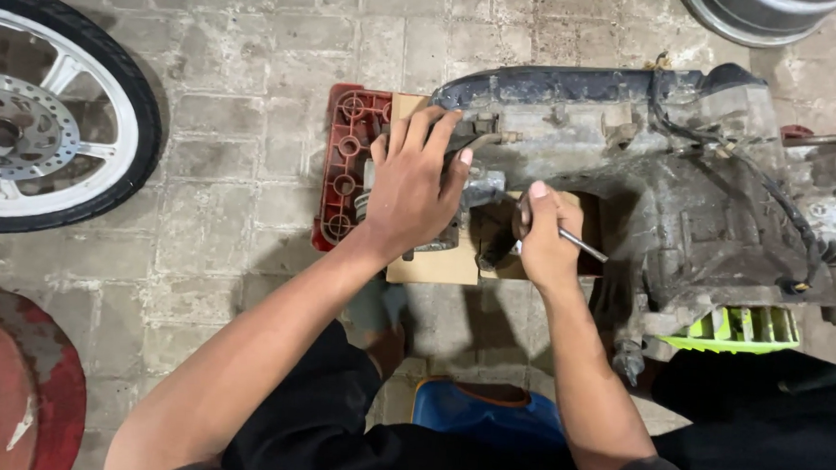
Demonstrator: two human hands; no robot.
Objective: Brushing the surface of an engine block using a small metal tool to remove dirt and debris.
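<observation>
A dirty grey scooter engine point(646, 170) lies on its side on the paved floor. My left hand point(413, 186) rests flat over a metal part at the engine's left end, fingers spread across its top. My right hand point(544, 242) is closed around a thin metal tool point(582, 244) whose shaft sticks out to the right, close against the engine case. A piece of cardboard point(433, 264) lies under the engine's left end, on top of a red plastic crate point(346, 166).
A motorcycle wheel point(57, 106) with white spokes and a brake disc lies at the left. A red rusty round object point(17, 387) is at bottom left. A neon-green fan cover point(738, 329) sits under the engine. A metal rim point(756, 15) shows at top right.
</observation>
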